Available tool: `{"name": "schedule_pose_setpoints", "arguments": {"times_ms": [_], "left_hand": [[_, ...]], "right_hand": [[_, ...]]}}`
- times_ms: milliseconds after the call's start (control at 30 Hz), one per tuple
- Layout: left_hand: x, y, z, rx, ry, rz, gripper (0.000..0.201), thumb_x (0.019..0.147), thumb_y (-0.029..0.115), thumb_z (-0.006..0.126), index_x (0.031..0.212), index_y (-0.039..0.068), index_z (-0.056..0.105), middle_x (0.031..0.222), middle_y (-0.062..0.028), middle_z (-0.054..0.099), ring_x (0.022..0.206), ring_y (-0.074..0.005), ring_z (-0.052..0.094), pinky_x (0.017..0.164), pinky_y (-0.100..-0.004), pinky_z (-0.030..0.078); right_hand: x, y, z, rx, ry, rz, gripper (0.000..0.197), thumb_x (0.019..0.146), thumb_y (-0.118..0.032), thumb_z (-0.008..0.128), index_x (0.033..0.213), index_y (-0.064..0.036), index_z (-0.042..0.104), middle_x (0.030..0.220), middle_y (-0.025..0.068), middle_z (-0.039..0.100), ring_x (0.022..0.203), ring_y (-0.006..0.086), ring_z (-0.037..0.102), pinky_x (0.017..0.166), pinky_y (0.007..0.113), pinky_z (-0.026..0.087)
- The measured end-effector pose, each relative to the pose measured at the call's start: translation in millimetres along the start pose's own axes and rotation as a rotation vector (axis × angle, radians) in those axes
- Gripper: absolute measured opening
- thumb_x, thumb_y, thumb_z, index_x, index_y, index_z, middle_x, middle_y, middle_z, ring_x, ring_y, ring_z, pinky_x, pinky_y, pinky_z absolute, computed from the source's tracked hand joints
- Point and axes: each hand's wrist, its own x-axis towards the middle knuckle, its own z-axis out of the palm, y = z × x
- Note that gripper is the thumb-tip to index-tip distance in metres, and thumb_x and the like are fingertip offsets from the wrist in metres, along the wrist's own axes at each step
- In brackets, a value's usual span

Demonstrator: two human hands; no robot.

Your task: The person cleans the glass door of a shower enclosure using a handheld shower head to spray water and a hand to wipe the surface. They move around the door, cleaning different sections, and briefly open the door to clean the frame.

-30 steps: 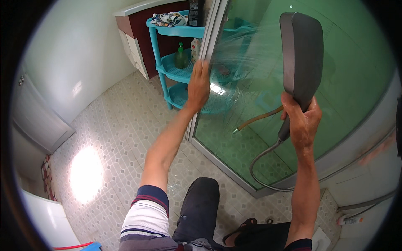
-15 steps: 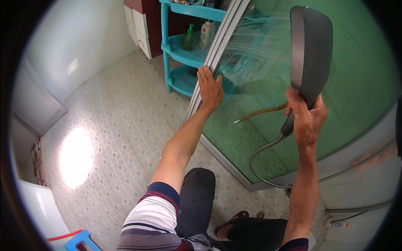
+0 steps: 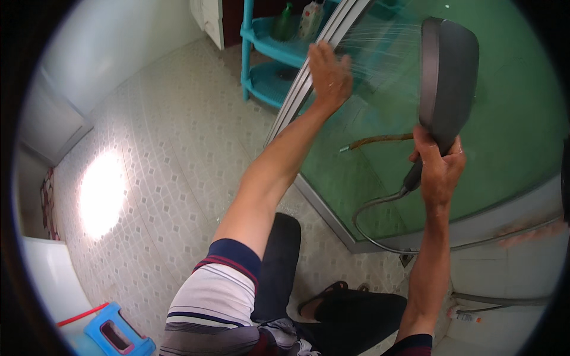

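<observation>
My right hand (image 3: 440, 172) is wrapped around the handle of a large grey shower head (image 3: 451, 77). Thin jets of water spray leftward from it onto a green-tinted glass panel (image 3: 380, 196). A grey flexible hose (image 3: 371, 204) curves down from the handle. My left hand (image 3: 330, 77), slightly blurred, has its fingers stretched out at the panel's silver metal frame (image 3: 291, 110) and holds nothing. Between the hands shows a brown tube (image 3: 380, 140) with a metal tip; whether it lies behind the glass I cannot tell.
Beyond the frame stands a turquoise shelf rack (image 3: 276, 47) with a green pump bottle (image 3: 283, 24) and a white bottle (image 3: 310, 21). A blue plastic item (image 3: 119, 329) sits at lower left. Patterned floor (image 3: 172, 172) spreads below, brightly lit at left. A white tube (image 3: 466, 317) lies lower right.
My left hand has moved up and to the right along the metal frame. The shower head stays in my right hand, still spraying. The view has tipped slightly downward.
</observation>
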Motion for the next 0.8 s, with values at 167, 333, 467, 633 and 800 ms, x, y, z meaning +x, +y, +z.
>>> {"name": "schedule_pose_setpoints", "arguments": {"times_ms": [167, 333, 467, 633, 800], "left_hand": [[-56, 10, 20, -0.021, -0.009, -0.149, 0.073, 0.098, 0.037, 0.049, 0.146, -0.011, 0.020, 0.149, -0.0393, 0.017, 0.139, -0.0525, 0.020, 0.114, -0.0549, 0.018], [-148, -22, 21, -0.076, -0.142, -0.382, 0.072, 0.101, 0.039, 0.043, 0.145, -0.013, 0.020, 0.148, -0.0412, 0.018, 0.137, -0.0536, 0.022, 0.115, -0.0536, 0.017], [-123, -31, -4, -0.075, -0.173, -0.177, 0.073, 0.100, 0.039, 0.045, 0.149, -0.007, 0.017, 0.152, -0.0363, 0.013, 0.142, -0.0490, 0.014, 0.114, -0.0562, 0.015], [-56, -43, 5, -0.035, 0.008, -0.187, 0.071, 0.099, 0.039, 0.047, 0.148, -0.007, 0.022, 0.151, -0.0348, 0.021, 0.142, -0.0453, 0.021, 0.115, -0.0533, 0.016], [-163, -133, 35, 0.093, -0.055, -0.761, 0.077, 0.096, 0.043, 0.050, 0.143, -0.013, 0.027, 0.149, -0.0338, 0.028, 0.140, -0.0455, 0.025, 0.115, -0.0505, 0.019]], "right_hand": [[-2, 18, -2, -0.026, -0.045, 0.098, 0.022, 0.081, -0.011, 0.069, 0.093, 0.0045, 0.059, 0.073, 0.0047, 0.061, 0.057, 0.0095, 0.052, 0.054, 0.027, 0.043], [-14, 34, 12, -0.065, -0.099, 0.197, 0.023, 0.081, -0.011, 0.070, 0.095, 0.0047, 0.060, 0.073, 0.0044, 0.061, 0.058, 0.0092, 0.052, 0.054, 0.027, 0.043], [-17, 39, 19, -0.103, -0.137, 0.237, 0.024, 0.082, -0.010, 0.070, 0.097, 0.0043, 0.060, 0.073, 0.0040, 0.061, 0.060, 0.0087, 0.052, 0.055, 0.026, 0.043], [-16, 43, 23, -0.041, -0.135, 0.224, 0.023, 0.082, -0.011, 0.071, 0.096, 0.0034, 0.060, 0.074, 0.0037, 0.061, 0.061, 0.0083, 0.052, 0.056, 0.026, 0.043], [-22, 53, 21, -0.097, -0.133, 0.282, 0.023, 0.082, -0.012, 0.071, 0.095, 0.0025, 0.059, 0.074, 0.0030, 0.060, 0.060, 0.0096, 0.052, 0.056, 0.026, 0.043]]}}
